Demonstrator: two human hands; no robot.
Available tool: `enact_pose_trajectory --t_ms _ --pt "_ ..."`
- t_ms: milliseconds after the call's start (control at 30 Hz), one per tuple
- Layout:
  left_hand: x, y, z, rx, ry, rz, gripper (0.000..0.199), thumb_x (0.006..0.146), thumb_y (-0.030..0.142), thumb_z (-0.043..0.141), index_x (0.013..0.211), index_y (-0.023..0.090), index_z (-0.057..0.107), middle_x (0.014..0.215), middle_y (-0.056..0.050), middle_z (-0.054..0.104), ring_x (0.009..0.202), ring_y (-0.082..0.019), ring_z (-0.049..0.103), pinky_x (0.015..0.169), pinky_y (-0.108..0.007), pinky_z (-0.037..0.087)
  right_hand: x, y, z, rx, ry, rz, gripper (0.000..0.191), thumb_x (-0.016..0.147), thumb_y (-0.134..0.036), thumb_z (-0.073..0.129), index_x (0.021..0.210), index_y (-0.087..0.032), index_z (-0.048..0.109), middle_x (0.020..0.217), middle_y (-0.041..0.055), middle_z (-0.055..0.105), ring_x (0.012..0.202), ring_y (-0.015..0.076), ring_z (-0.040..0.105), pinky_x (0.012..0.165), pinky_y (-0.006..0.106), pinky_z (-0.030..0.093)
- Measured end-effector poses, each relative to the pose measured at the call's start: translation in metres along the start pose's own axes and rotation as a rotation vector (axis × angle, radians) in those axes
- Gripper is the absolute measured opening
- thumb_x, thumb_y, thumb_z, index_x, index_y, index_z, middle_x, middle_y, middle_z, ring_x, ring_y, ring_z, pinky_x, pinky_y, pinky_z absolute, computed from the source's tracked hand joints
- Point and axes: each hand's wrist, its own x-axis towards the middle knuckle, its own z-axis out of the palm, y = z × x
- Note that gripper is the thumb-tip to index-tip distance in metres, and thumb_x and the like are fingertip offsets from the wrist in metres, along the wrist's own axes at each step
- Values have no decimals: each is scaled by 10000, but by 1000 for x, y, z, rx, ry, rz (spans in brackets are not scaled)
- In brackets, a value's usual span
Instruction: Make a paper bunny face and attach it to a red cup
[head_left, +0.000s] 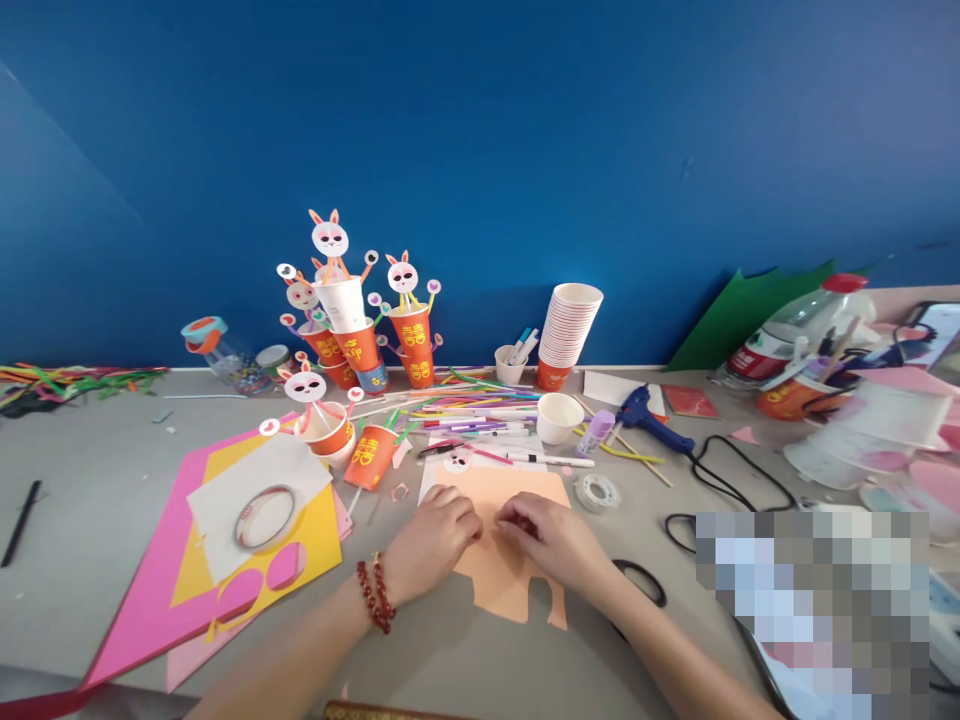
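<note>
A cut sheet of peach-orange paper (501, 592) lies on the table in front of me, with notches cut into its near edge. Over its left part rests my left hand (442, 528), fingers curled and closed, a red bead bracelet at the wrist. My right hand (546, 535) hovers at or touches the sheet's right part, its thumb and fingers pinched together. What either hand holds, if anything, is hidden by the fingers. Just beyond the hands lies a small white rabbit face cutout (456, 463). Black-handled scissors (645, 580) lie partly under my right forearm.
Rabbit-topped paper cups (365, 458) stand at the back left. A cup stack (570, 325), blue glue gun (645, 420), glue stick (596, 434) and tape roll (598, 492) lie beyond my right hand. Coloured sheets (161, 560) with a tape ring (265, 518) are on the left.
</note>
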Motion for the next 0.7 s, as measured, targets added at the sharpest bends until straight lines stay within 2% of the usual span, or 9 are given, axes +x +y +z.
enact_pose_trajectory --t_ms 200,467,567,700 --pt "2 -1 -1 7 -67 4 173 982 168 473 884 187 614 875 -24 606 907 -191 514 828 -320 374 1 1 1 -26 -4 -12 149 887 -238 508 843 -220 648 866 15 705 748 182 626 630 264 410" --pt "3 -8 -8 37 -175 57 114 962 189 521 925 210 627 890 -19 602 902 -182 526 811 -310 383 1 3 2 -69 -19 -30 115 879 -233 516 872 -216 630 870 22 692 733 171 624 611 253 409" --pt "-4 -9 -15 30 -207 63 121 948 165 521 890 207 618 888 -20 607 891 -182 534 797 -305 389 1 4 3 -69 -12 -42 124 891 -247 508 868 -216 626 873 19 686 727 166 625 621 256 415" --pt "-27 -12 -28 -24 -273 35 147 929 124 513 860 206 613 895 -24 619 909 -187 550 815 -303 395 2 5 5 -77 -8 -40 136 895 -257 501 878 -214 629 881 18 684 734 166 628 627 257 427"
